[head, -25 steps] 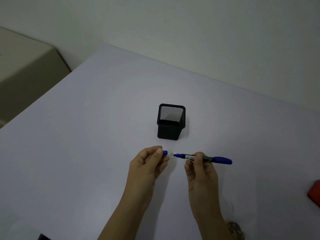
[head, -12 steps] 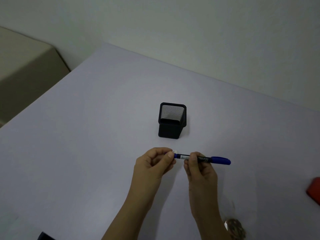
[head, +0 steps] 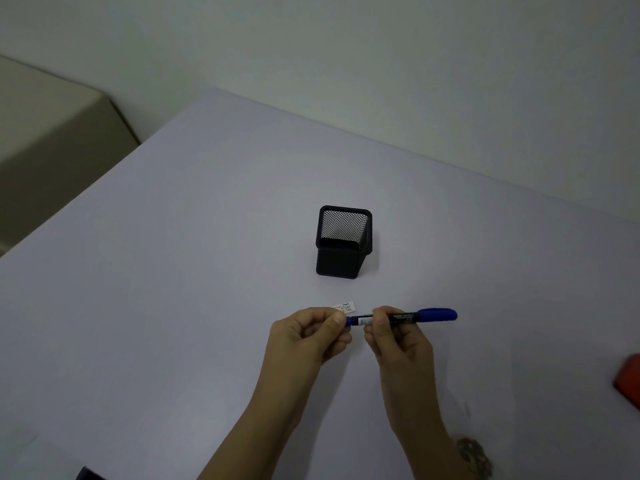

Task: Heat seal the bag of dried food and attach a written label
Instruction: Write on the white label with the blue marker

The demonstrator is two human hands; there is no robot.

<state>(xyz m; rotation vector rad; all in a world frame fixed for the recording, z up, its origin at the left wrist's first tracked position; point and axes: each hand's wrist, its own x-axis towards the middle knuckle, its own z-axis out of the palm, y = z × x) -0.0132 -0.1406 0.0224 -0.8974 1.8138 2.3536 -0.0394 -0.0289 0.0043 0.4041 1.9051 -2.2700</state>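
A blue marker pen (head: 408, 317) lies level between both hands above the pale table (head: 173, 271). My right hand (head: 398, 337) pinches its black barrel near the middle. My left hand (head: 310, 336) grips the pen's blue cap, which sits pushed onto the left end. A small white label (head: 344, 307) with handwriting lies flat on the table just behind my left fingers. The bag of dried food is out of view.
A black mesh pen holder (head: 343, 242) stands upright behind the hands. A red object (head: 628, 381) pokes in at the right edge. A dark corner (head: 88, 474) shows at the bottom left. A beige block (head: 52, 133) sits beyond the table's left side.
The cap in my left hand was apart from the pen tip a second ago; it has been pushed onto the tip, and both hands have closed together.
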